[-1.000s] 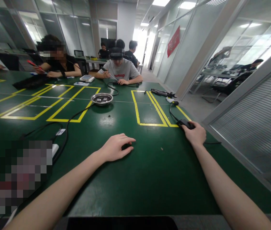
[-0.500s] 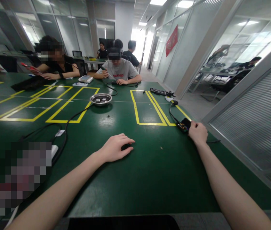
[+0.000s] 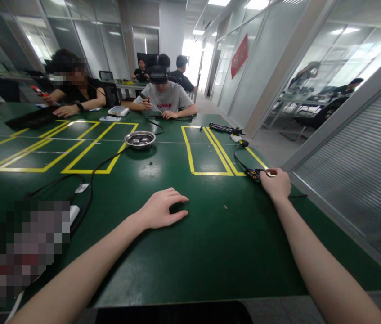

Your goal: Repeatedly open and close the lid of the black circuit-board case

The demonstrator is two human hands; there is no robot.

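My left hand [image 3: 163, 209] rests on the green table [image 3: 207, 252], thumb and fingers apart, with nothing in it. Over at the table's right side, my right hand [image 3: 279, 185] has its fingers closed at the right end of a small black device [image 3: 253, 175]. That device has coloured spots on its face. A black cable [image 3: 236, 157] runs from it to a round black piece [image 3: 244, 143] farther back, and another stretch of cable shows beyond my wrist. My fingers hide the device's right end.
A metal bowl [image 3: 140, 140] with several small metal parts stands left of centre. Yellow tape [image 3: 210, 174] marks rectangles on the table. A folded black stand [image 3: 226, 129] lies at the back right. Front left is a blurred-out object [image 3: 31, 252]. Co-workers sit across, one holding a screwdriver-like tool [image 3: 153, 104].
My right hand has shifted slightly at the device, and the black part standing up beside its fingers no longer shows. My left hand stays in place, its thumb and fingers a little wider apart.
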